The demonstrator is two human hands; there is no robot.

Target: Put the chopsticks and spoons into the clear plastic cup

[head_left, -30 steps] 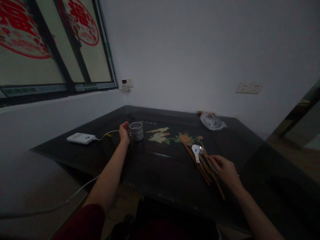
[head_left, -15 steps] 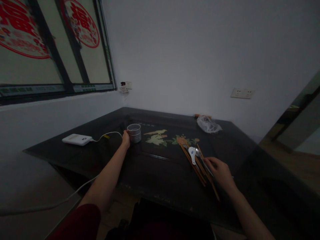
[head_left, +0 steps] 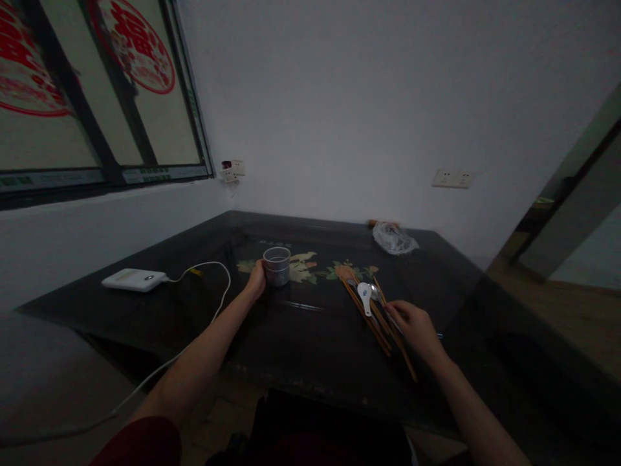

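My left hand [head_left: 257, 282] grips the side of a small metal cup [head_left: 277, 266] that stands upright on the dark table [head_left: 301, 336]. To the right lies a bundle of wooden chopsticks [head_left: 373, 310] with a white ceramic spoon [head_left: 363, 296] and a metal spoon [head_left: 376, 291] on top. My right hand [head_left: 412, 327] rests on the near end of that pile, fingers closed around the handles of the chopsticks and metal spoon.
A white power bank [head_left: 132, 279] with a white cable [head_left: 213, 285] lies at the table's left. A crumpled clear plastic bag [head_left: 392, 238] sits at the far edge by the wall. Window at left; wall sockets [head_left: 452, 178] behind.
My left hand has slid the cup nearer and to the right, over the painted flower pattern. My right hand stays on the utensil pile. The view has shifted a little.
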